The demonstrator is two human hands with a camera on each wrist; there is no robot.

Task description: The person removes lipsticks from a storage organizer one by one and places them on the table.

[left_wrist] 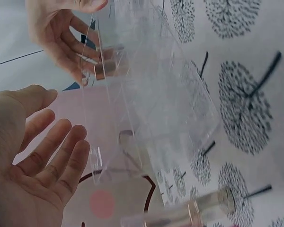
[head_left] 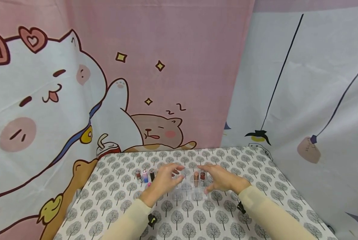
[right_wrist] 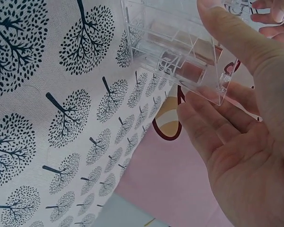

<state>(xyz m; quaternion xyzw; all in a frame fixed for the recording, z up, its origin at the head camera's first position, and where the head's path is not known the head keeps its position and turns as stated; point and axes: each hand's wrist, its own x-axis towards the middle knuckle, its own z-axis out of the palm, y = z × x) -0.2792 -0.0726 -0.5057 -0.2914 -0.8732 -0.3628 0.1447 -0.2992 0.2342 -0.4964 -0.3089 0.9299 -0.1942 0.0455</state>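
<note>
A clear plastic organizer (head_left: 179, 195) with compartments stands on the table between both hands. Two lipstick tubes stand upright in its right part, one rose-brown (head_left: 196, 180) and one dark red with a clear base (head_left: 202, 176). My left hand (head_left: 166, 178) is held at the organizer's left side, fingers spread and loosely bent, holding nothing; the left wrist view shows a gap between fingertips and the plastic wall. My right hand (head_left: 224, 177) spans the organizer's right end, thumb toward the front and fingers toward the back. In the right wrist view its long fingers (right_wrist: 213, 125) extend past the organizer's corner.
Left of the organizer stand several more tubes: a dark red one (head_left: 138, 175), a pink-to-blue one (head_left: 145, 176) and a black one (head_left: 152, 175). A small bright pink item (head_left: 149, 184) is beside them. The tree-print tablecloth (head_left: 115, 213) meets a cartoon curtain (head_left: 191, 66) behind.
</note>
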